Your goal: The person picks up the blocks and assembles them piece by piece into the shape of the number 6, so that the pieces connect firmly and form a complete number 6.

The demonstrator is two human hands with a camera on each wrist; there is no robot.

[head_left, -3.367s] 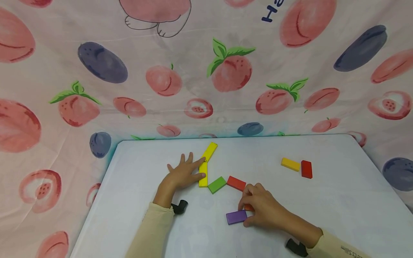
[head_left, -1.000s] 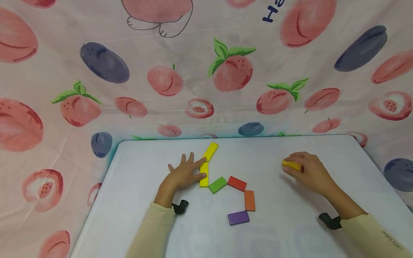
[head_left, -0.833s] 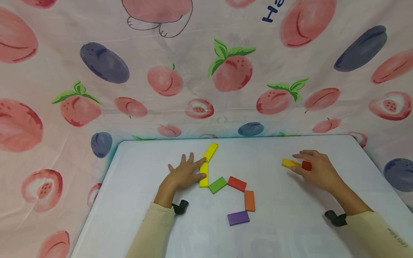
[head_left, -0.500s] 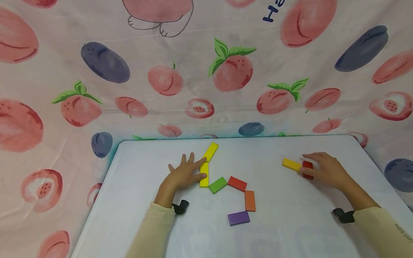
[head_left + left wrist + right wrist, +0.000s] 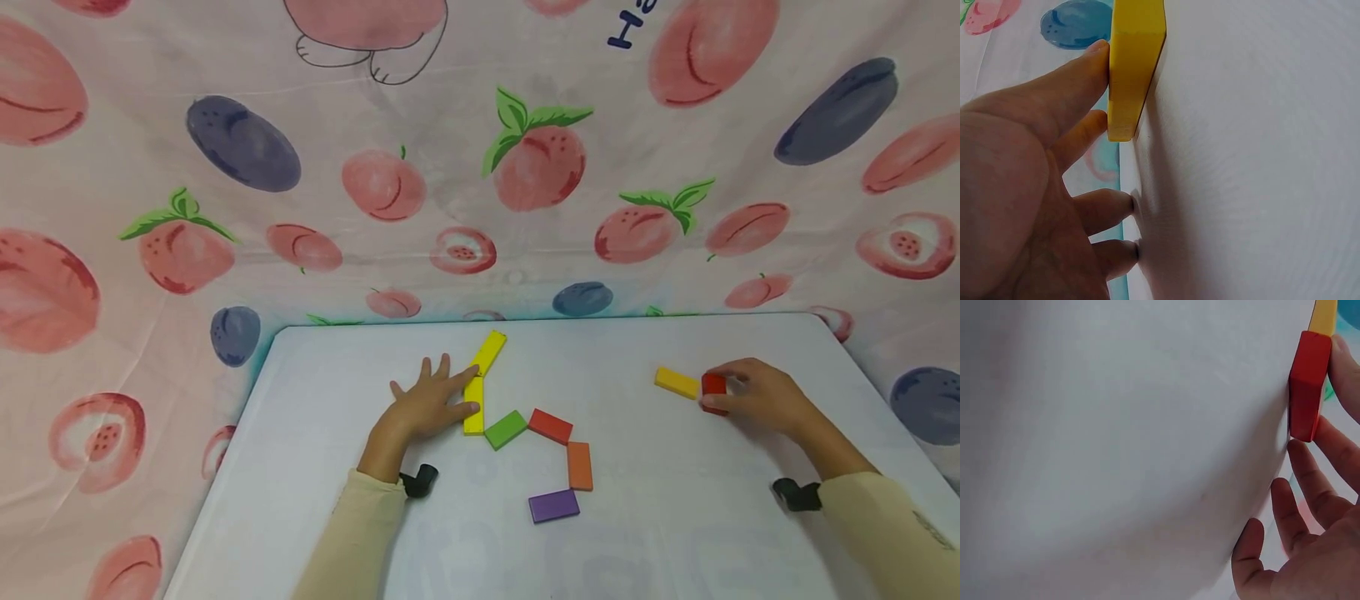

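Observation:
In the head view my left hand [image 5: 427,406] lies with fingers spread, thumb and index finger resting on two yellow blocks [image 5: 475,412] laid end to end. The left wrist view shows these fingertips against the side of a yellow block [image 5: 1136,69]. At the right, thumb and index finger of my right hand [image 5: 765,396] pinch a red block [image 5: 715,385] lying on the board. Its left edge is close beside an amber-yellow block [image 5: 677,382]. The right wrist view shows the red block [image 5: 1310,378] at my thumb and index finger, other fingers bent on the board.
From the yellow blocks a curved row continues: green block [image 5: 506,429], red block [image 5: 551,425], orange block [image 5: 579,466] and purple block [image 5: 553,506]. All lie flat on a white board [image 5: 360,350]. A fruit-patterned cloth [image 5: 517,242] hangs behind its far edge.
My right hand has left the purple block and gone to the far right. It touched the amber-yellow block, then shifted right onto the red one. The left hand stays put.

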